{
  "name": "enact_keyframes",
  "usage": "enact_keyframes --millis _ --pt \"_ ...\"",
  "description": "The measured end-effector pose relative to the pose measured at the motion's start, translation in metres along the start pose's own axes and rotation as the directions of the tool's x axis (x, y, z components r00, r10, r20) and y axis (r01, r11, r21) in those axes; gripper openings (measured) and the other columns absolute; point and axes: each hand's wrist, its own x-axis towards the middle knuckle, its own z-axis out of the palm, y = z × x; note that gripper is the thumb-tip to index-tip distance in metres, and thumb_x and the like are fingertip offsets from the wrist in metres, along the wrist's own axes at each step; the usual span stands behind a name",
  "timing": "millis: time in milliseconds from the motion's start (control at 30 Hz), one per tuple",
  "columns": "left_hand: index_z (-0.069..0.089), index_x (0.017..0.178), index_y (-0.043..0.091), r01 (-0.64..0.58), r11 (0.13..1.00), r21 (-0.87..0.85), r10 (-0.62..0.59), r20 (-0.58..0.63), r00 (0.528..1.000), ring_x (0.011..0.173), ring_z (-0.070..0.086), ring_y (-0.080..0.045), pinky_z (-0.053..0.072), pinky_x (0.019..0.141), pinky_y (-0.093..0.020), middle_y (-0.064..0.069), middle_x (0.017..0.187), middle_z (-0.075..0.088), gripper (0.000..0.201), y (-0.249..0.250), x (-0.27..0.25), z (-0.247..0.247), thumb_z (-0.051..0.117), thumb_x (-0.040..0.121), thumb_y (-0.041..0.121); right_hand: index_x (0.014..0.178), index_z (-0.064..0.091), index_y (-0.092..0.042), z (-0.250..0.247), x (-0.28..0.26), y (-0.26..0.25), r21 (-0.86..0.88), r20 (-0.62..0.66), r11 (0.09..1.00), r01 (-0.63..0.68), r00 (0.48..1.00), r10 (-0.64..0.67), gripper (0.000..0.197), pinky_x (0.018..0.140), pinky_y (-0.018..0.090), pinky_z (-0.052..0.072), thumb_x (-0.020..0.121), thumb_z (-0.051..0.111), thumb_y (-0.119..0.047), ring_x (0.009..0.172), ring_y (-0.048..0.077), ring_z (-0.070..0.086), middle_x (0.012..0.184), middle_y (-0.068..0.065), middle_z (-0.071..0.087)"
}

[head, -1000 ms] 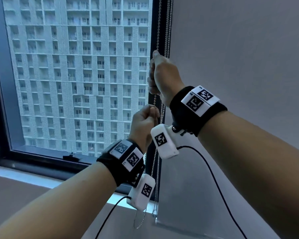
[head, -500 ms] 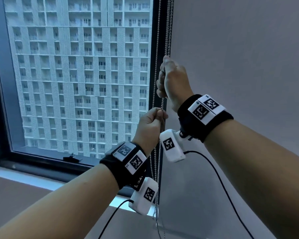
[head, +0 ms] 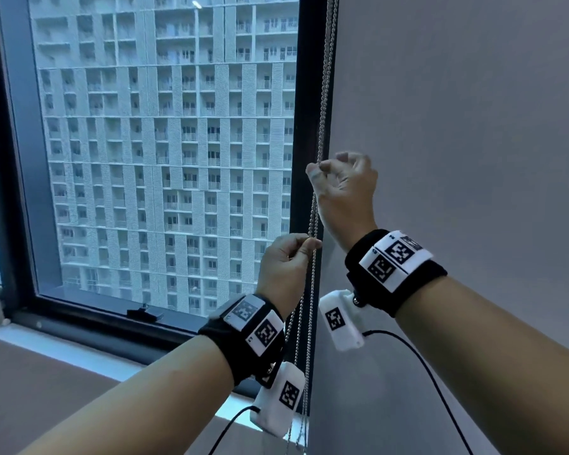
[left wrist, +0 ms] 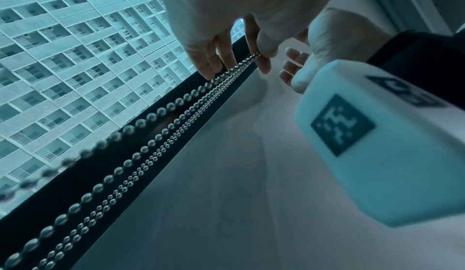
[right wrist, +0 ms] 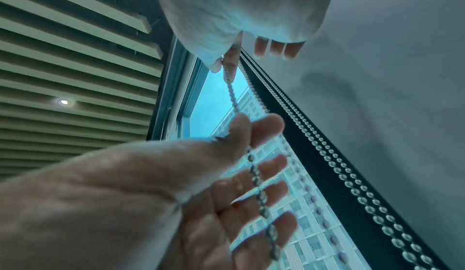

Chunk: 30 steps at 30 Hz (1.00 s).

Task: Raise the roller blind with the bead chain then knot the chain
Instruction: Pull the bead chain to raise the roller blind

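Observation:
A metal bead chain (head: pixel 324 93) hangs in several strands along the black window frame, beside the grey roller blind (head: pixel 457 142) that covers the right side. My right hand (head: pixel 321 166) pinches one strand between thumb and forefinger, with the other fingers loosely curled away. Lower down, my left hand (head: pixel 311 243) pinches the same strand, and the chain (right wrist: pixel 232 99) runs taut between the two hands. The left wrist view shows the strands (left wrist: pixel 176 103) leading up to my left fingers (left wrist: pixel 214 63). Where the chain loop ends below the hands is hidden.
The black window frame (head: pixel 309 60) stands just left of the chain, with glass and a tower block beyond. A small black latch (head: pixel 145 313) sits on the lower frame above the pale sill (head: pixel 79 353). Black cables hang from both wrist cameras.
My right hand has loosened from a full fist round the chain to a thumb-and-forefinger pinch with the other fingers spread. The left hand keeps its hold below it.

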Motion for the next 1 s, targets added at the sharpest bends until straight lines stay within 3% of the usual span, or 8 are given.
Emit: enact_keyframes --millis 100,233,333,467,567,667,800,1000 --pt "0.075 0.087 0.016 0.026 0.998 0.054 -0.024 -0.034 0.999 0.111 0.054 -0.006 0.041 0.1 -0.026 0.002 0.114 0.062 0.011 -0.006 0.008 0.007 0.065 0.086 0.021 0.094 0.074 -0.014 0.002 0.005 0.017 0.046 0.052 0.998 -0.053 0.997 0.05 0.023 0.111 0.042 0.035 0.091 0.065 -0.035 0.129 0.024 0.04 0.129 0.009 0.047" --pt "0.075 0.089 0.015 0.048 0.998 -0.043 -0.05 -0.056 0.997 0.093 0.067 -0.015 0.052 0.089 -0.031 -0.007 0.095 0.074 0.011 -0.014 0.012 0.015 0.067 0.084 0.019 0.094 0.076 -0.009 0.005 0.009 0.034 0.211 0.117 0.974 -0.083 0.991 0.06 0.024 0.097 0.028 0.047 0.092 0.066 -0.031 0.107 0.014 0.061 0.116 0.004 0.063" --pt "0.075 0.092 0.011 0.06 0.998 -0.03 -0.062 -0.078 0.995 0.083 0.07 -0.009 0.055 0.08 -0.027 -0.004 0.086 0.076 0.015 -0.021 0.011 0.018 0.066 0.085 0.02 0.102 0.076 -0.008 0.006 0.009 0.038 0.283 0.157 0.955 -0.091 0.987 0.047 0.025 0.079 0.013 0.049 0.092 0.067 -0.029 0.084 0.001 0.064 0.096 0.0 0.073" --pt "0.075 0.086 0.013 0.072 0.997 -0.04 -0.076 -0.086 0.993 0.076 0.07 -0.007 0.056 0.076 -0.024 0.002 0.078 0.076 0.009 -0.026 0.01 0.021 0.067 0.084 0.016 0.1 0.076 -0.008 0.01 0.011 0.045 0.357 0.168 0.929 -0.098 0.985 0.039 0.022 0.074 0.023 0.056 0.092 0.067 -0.027 0.075 0.011 0.069 0.081 0.0 0.073" --pt "0.075 0.082 0.015 0.09 0.993 -0.071 -0.096 -0.082 0.992 0.073 0.068 -0.009 0.056 0.074 -0.024 0.003 0.072 0.075 0.007 -0.026 0.01 0.022 0.068 0.083 0.015 0.099 0.073 -0.011 0.013 0.008 0.047 0.442 0.173 0.889 -0.121 0.984 0.048 0.013 0.068 0.033 0.059 0.093 0.066 -0.021 0.069 0.021 0.071 0.081 0.005 0.073" --pt "0.076 0.085 0.011 0.094 0.992 -0.087 -0.099 -0.055 0.994 0.074 0.069 -0.009 0.056 0.075 -0.024 0.002 0.073 0.075 0.008 -0.024 0.009 0.02 0.069 0.081 0.015 0.103 0.063 -0.016 0.014 0.002 0.045 0.483 0.157 0.866 -0.128 0.986 0.058 0.009 0.059 0.031 0.059 0.094 0.064 -0.015 0.06 0.016 0.068 0.084 0.009 0.072" --pt "0.075 0.088 0.011 0.096 0.991 -0.093 -0.097 -0.003 0.995 0.073 0.069 -0.007 0.052 0.068 -0.019 0.001 0.074 0.075 0.009 -0.021 0.008 0.014 0.069 0.082 0.014 0.11 0.049 -0.021 0.012 -0.007 0.041 0.491 0.131 0.858 -0.148 0.987 0.095 0.022 0.056 0.033 0.058 0.094 0.064 -0.016 0.059 0.022 0.069 0.085 0.013 0.074" --pt "0.071 0.095 0.011 0.037 0.997 -0.063 -0.038 -0.014 0.999 0.081 0.068 -0.013 0.053 0.075 -0.025 -0.007 0.089 0.074 0.014 -0.008 0.017 0.002 0.06 0.089 0.017 0.11 0.053 -0.014 0.008 -0.017 0.036 0.466 0.124 0.859 -0.209 0.977 0.171 0.018 0.051 0.028 0.052 0.095 0.062 -0.017 0.053 0.018 0.06 0.082 0.016 0.072"
